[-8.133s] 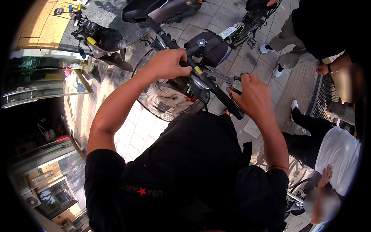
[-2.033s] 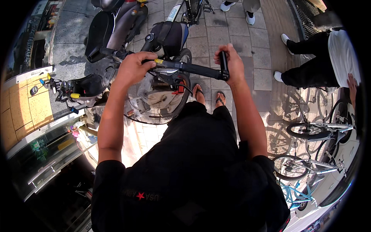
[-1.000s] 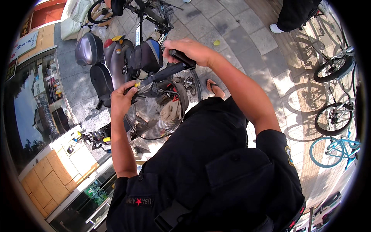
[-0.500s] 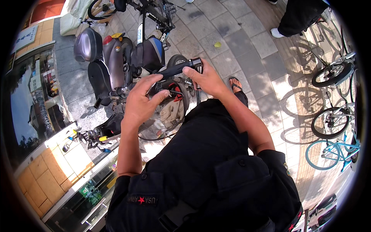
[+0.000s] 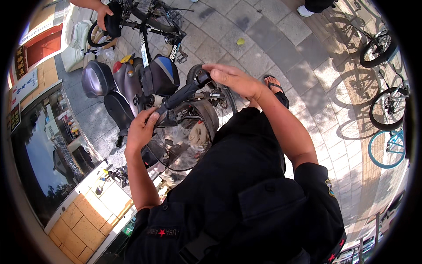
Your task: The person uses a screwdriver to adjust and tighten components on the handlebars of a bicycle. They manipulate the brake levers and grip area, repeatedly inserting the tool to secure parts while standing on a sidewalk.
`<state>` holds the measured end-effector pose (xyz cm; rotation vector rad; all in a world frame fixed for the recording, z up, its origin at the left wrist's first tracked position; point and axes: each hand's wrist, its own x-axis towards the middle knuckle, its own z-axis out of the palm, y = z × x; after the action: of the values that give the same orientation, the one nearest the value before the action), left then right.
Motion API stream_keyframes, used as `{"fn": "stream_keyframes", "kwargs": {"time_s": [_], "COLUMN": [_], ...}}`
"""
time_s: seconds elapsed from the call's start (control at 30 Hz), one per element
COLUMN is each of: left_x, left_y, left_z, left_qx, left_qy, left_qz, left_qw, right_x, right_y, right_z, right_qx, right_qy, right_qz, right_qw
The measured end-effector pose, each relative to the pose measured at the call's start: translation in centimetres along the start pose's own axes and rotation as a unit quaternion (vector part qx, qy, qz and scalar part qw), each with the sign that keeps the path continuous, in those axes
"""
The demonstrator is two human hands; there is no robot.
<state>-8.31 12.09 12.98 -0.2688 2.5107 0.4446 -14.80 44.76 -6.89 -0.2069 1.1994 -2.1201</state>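
Observation:
My left hand (image 5: 141,128) is closed on the black handlebar (image 5: 182,93) near its middle, thumb and fingers pinched over it. My right hand (image 5: 235,81) grips the black fitting at the bar's right end, fingers reaching over its top. Behind the bar is a black, grey and blue frame bag (image 5: 165,75) on a bicycle. Below the bar sits a wire mesh basket (image 5: 176,160) with a pale crumpled cloth (image 5: 197,133) in it.
A scooter with a purple-grey top box (image 5: 96,79) stands at left beside a shopfront (image 5: 46,149). Another person's hand (image 5: 104,16) holds a black saddle at the upper left. Several bicycles (image 5: 387,108) line the right. Someone's white shoe (image 5: 304,11) is at the top right.
My left fingers have closed back onto the bar. My right hand has shifted slightly left at the bar's end. The view has swung, bringing another person's hand in at the upper left.

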Motion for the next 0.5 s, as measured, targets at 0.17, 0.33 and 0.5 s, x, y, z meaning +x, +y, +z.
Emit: {"fn": "stream_keyframes", "kwargs": {"time_s": [0.17, 0.33, 0.5], "left_x": [0.1, 0.1, -0.5], "left_y": [-0.2, -0.6, -1.4], "left_z": [-0.5, 0.1, 0.3], "left_qx": [0.004, 0.063, 0.026], "left_qy": [0.002, 0.045, 0.07], "left_qz": [-0.002, 0.009, 0.027], "left_qw": [1.0, 0.997, 0.997], "right_x": [4.3, 7.2, 9.4], "right_y": [-7.1, -5.8, -4.8], "right_z": [-5.8, -1.2, 2.6], "right_qx": [-0.02, -0.033, 0.04], "right_qy": [0.192, 0.167, 0.111], "right_qz": [-0.138, -0.146, -0.055], "right_qw": [0.971, 0.975, 0.991]}}
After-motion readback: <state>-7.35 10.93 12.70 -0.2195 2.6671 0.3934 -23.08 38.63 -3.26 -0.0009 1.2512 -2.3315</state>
